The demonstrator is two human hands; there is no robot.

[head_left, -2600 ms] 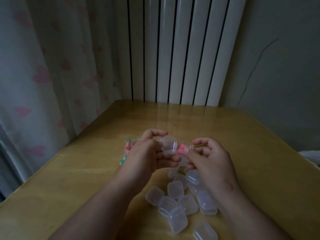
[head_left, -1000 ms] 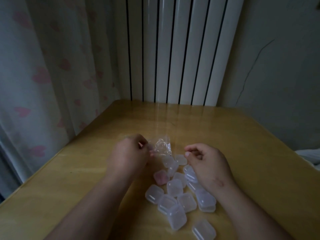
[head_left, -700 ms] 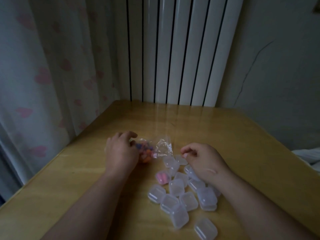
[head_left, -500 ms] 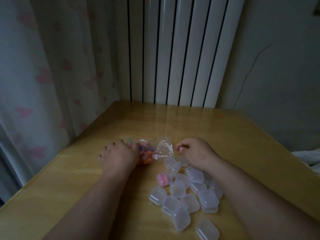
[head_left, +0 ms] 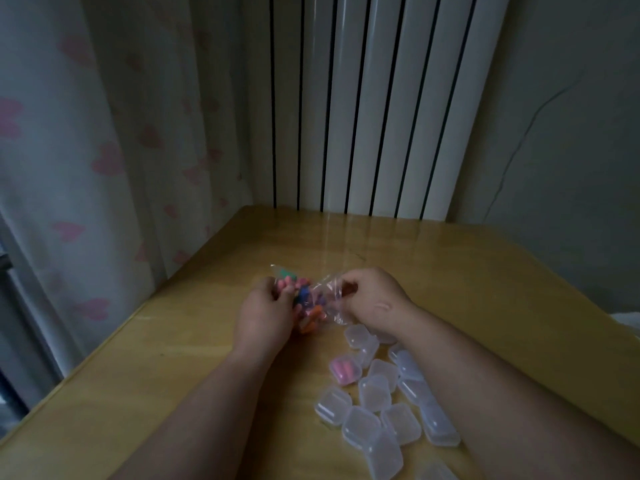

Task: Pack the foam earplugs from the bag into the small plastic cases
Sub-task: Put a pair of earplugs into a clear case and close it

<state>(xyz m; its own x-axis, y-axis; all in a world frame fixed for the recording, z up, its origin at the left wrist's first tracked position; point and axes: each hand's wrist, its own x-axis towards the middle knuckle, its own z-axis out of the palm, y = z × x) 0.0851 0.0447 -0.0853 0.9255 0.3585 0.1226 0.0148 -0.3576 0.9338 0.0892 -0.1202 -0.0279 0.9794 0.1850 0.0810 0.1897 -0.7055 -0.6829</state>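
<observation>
A clear plastic bag (head_left: 313, 299) full of coloured foam earplugs lies on the wooden table (head_left: 450, 271). My left hand (head_left: 265, 315) grips its left side. My right hand (head_left: 372, 299) pinches the bag's crinkled open end on the right. Several small clear plastic cases (head_left: 374, 410) lie in a loose cluster near me, under my right forearm. One case (head_left: 344, 368) at the cluster's left holds pink earplugs and is closed.
A white radiator (head_left: 363, 105) stands behind the table's far edge. A curtain with pink hearts (head_left: 97, 161) hangs along the left edge. A grey wall rises on the right.
The case with pink earplugs was closed and set down in the cluster. My left hand went to the bag and took hold of it; my right hand moved up and pinched its open end.
</observation>
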